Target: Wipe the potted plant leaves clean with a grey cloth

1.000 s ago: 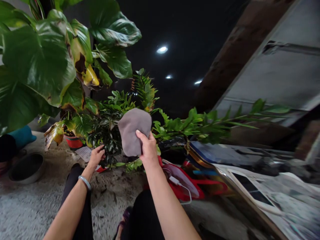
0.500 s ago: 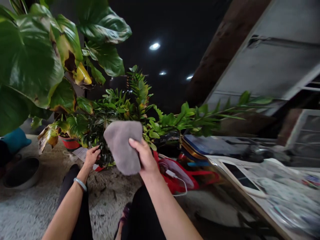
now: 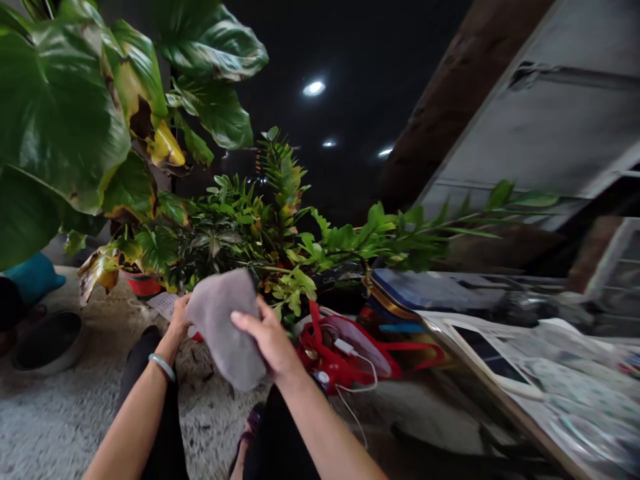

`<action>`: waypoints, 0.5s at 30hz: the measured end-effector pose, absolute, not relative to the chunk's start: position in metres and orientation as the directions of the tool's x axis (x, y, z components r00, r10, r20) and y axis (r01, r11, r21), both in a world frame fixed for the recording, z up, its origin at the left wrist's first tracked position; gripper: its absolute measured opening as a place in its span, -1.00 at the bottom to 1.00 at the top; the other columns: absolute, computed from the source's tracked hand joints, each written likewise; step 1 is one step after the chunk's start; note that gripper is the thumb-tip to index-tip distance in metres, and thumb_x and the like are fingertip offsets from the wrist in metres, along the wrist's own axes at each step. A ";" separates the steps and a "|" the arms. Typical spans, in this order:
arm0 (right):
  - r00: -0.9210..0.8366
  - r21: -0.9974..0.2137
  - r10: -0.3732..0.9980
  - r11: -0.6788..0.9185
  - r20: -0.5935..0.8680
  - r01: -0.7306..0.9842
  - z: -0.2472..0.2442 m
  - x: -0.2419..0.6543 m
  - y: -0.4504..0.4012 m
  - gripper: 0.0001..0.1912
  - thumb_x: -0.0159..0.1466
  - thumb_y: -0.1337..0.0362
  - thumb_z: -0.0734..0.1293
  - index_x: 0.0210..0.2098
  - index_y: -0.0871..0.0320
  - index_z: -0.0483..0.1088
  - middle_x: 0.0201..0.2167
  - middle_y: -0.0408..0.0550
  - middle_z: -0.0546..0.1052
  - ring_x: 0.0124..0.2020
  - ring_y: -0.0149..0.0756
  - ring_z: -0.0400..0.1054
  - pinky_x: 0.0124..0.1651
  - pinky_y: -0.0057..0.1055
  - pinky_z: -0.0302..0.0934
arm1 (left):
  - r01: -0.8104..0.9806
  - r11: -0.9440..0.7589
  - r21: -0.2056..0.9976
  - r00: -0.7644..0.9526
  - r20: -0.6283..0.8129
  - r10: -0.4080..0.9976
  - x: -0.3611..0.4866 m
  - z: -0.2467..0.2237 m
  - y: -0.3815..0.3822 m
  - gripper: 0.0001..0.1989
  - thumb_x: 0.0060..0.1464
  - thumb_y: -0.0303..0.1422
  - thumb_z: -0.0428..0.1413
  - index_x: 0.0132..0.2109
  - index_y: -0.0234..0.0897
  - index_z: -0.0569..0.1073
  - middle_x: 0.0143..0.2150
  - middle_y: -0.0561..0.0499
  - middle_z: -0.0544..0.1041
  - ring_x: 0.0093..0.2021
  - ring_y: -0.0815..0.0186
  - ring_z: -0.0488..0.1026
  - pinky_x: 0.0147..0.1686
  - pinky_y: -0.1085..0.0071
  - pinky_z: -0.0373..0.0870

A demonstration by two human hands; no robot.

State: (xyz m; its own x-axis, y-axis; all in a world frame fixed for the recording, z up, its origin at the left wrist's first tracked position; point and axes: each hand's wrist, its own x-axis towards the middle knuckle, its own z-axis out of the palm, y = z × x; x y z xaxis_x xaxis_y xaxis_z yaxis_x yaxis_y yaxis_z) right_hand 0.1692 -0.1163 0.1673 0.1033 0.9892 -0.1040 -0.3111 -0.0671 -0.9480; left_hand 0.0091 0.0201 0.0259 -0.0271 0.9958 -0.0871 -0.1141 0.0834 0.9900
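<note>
A folded grey cloth (image 3: 220, 327) is gripped by my right hand (image 3: 273, 340), the thumb lying over its front and the fingers behind. Just left of it, my left hand (image 3: 179, 323), with a pale bangle (image 3: 163, 367) on the wrist, reaches toward the plants. Its fingers curl in at the cloth's left edge, and the cloth covers their tips, so what they pinch is hidden. Behind both hands grows a low bushy potted plant (image 3: 213, 240) with dark narrow leaves.
Large broad leaves (image 3: 65, 113) hang at upper left over a red pot (image 3: 143, 285). A grey basin (image 3: 47, 343) stands on the floor. At right are a red bag (image 3: 360, 350) with a white cable and a table bearing a white tablet (image 3: 495, 357).
My right hand has brought the cloth down and left, up against my left hand. My left hand has hardly moved; its fingertips are now covered.
</note>
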 end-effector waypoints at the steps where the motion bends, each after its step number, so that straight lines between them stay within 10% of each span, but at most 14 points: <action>1: 0.193 -0.949 0.981 0.037 -0.025 -0.313 0.182 0.176 -0.109 -0.62 -0.13 0.17 0.56 -0.30 0.08 0.52 -0.40 -0.12 0.63 -0.42 -0.21 0.45 -0.32 -0.33 0.35 | -0.117 0.094 0.989 -0.023 -0.097 0.995 0.010 0.025 0.020 -0.85 -0.19 -0.32 0.27 -0.45 -0.32 0.54 -0.60 0.10 0.42 -0.57 0.36 0.33 -0.55 0.47 0.25; 5: 0.483 -0.876 0.866 0.327 0.128 -0.355 0.207 0.191 -0.060 -0.54 -0.13 0.16 0.54 -0.23 0.08 0.46 -0.34 -0.13 0.63 -0.34 -0.21 0.48 -0.25 -0.34 0.38 | -0.145 0.132 0.981 -0.018 -0.136 0.991 0.015 0.024 0.017 -0.71 -0.17 -0.27 0.29 -0.26 -0.35 0.58 -0.54 0.09 0.47 -0.59 0.38 0.35 -0.56 0.48 0.29; 15: 0.009 -0.885 0.951 -0.283 -0.308 -0.369 0.075 0.176 -0.149 -0.66 -0.12 0.13 0.55 -0.33 0.07 0.59 -0.43 -0.09 0.64 -0.38 -0.10 0.48 -0.28 -0.27 0.30 | -0.024 0.221 0.975 -0.051 -0.222 0.974 0.014 0.018 0.022 -0.75 -0.08 -0.28 0.24 -0.23 -0.33 0.56 -0.47 0.05 0.53 -0.54 0.38 0.37 -0.52 0.49 0.30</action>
State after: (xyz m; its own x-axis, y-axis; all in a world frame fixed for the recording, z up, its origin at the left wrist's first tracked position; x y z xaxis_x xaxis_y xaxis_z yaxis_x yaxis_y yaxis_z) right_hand 0.1764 -0.1488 0.0746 0.0095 0.9512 -0.3084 -0.3691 -0.2833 -0.8851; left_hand 0.0142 0.0225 0.0179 -0.0512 0.9737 -0.2220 -0.0236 0.2210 0.9750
